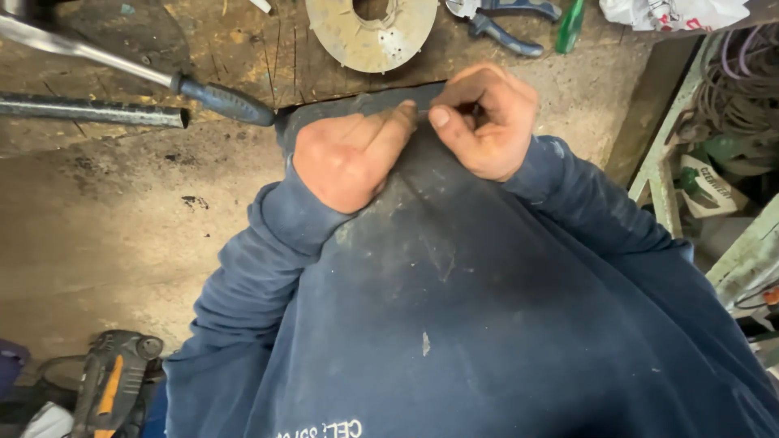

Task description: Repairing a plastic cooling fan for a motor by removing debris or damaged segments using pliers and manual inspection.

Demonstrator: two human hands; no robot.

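I look down my own dark blue sweatshirt [454, 308]. My left hand [349, 158] rests on the stretched hem of the sweatshirt, fingers pointing right. My right hand [485, 122] is curled just beside it, thumb and fingers pinched at the fabric's edge near my left fingertips. Whether a small thing sits between the fingers cannot be told.
A worn wooden bench top [243, 49] lies ahead with a blue-handled tool [223, 101], a metal tube [89, 109], a round tan disc [372, 32], blue pliers [503, 20] and a green screwdriver [570, 24]. A power tool [109, 381] lies on the concrete floor at lower left. Cables hang at right [738, 81].
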